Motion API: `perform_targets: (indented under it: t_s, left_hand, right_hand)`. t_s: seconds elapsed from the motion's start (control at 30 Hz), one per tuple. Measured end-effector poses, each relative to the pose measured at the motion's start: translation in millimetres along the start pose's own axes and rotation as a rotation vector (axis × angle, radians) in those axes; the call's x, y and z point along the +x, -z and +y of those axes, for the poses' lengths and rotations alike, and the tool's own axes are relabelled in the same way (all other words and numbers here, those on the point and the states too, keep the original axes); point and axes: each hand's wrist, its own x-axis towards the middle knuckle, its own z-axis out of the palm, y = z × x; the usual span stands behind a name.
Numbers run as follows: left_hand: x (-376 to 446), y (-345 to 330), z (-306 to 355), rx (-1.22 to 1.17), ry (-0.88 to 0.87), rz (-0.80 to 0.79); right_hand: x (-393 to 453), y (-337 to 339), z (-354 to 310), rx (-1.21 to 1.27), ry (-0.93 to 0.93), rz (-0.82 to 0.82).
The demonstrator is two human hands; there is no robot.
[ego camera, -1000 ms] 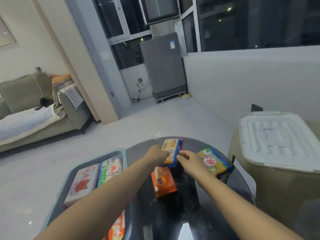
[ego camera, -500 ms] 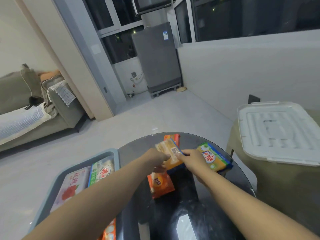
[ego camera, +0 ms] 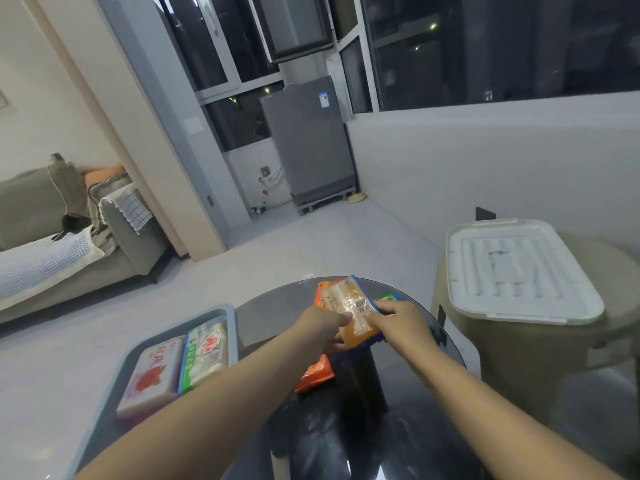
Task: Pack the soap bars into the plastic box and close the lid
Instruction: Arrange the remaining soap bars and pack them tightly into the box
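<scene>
My left grip (ego camera: 327, 329) – pinching soap pack (ego camera: 349, 313) | my right grip (ego camera: 398, 323) – pinching same pack | pack above desk (ego camera: 398, 427).

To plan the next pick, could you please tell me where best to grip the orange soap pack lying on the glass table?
Pinch the orange soap pack across its narrow width, coming from above: it lies flat, partly hidden by the left forearm.

Both forearms stretched forward, left hand (ego camera: 323, 327) and right hand (ego camera: 401, 323) pinching one packet together
</scene>
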Motion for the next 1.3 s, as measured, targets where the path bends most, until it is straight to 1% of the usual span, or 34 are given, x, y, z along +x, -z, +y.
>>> perform_targets:
  t_s: [0.1,0.23,0.3,0.37,0.43,0.5,0.6,0.7,0.8,0.93,1.1,1.23,1.3]
  left_hand:
    - [3.3,-27.7,-4.4,-0.064,0.020,-0.005]
    - [9.8,-57.4,-4.4,-0.130,0.040,-0.002]
    - [15.7,-68.8,-6.6,-0.143,0.011,-0.006]
    - [20.1,-77.6,-9.9,-0.137,-0.024,-0.001]
    - [25.4,-82.9,-12.5,-0.150,-0.055,0.031]
    - [31.9,-86.8,-13.1,-0.202,-0.044,0.052]
    - [36.1,-92.5,-12.8,-0.384,0.010,0.024]
    - [33.4,-99.9,-18.4,-0.506,0.009,-0.010]
    - [26.4,-103.3,-28.0,-0.533,-0.034,-0.046]
    - [12.9,-90.0,-40.3,-0.524,-0.029,-0.041]
    - [-20.6,-67.5,-41.5,-0.514,-0.055,-0.017]
    - [-59.6,-42.3,-31.6,-0.575,-0.205,-0.048]
    - [-78.2,-26.0,-25.2,-0.543,-0.291,-0.030]
  right_hand:
    - [1.1,19.5,6.5,-0.035,-0.050,0.031]
    - [8.9,35.8,18.5,0.003,-0.130,0.034]
    - [15.5,38.7,24.3,-0.002,-0.133,0.068]
    - [21.9,41.7,29.0,-0.062,-0.131,0.115]
    - [28.1,43.0,31.8,-0.073,-0.161,0.076]
    - [32.7,43.3,33.2,-0.085,-0.197,0.024]
    - [38.3,41.3,32.2,-0.084,-0.247,0.029]
    - [39.0,37.8,29.7,-0.080,-0.310,0.005]
    - [35.0,39.0,28.0,-0.108,-0.368,-0.039]
    - [24.2,40.0,27.6,-0.035,-0.404,-0.077]
    - [2.2,36.5,14.5,-0.034,-0.367,-0.046]
    - [-22.3,36.5,-19.0,0.013,-0.208,-0.023]
    - [-36.8,34.2,-37.8,0.034,-0.133,-0.029]
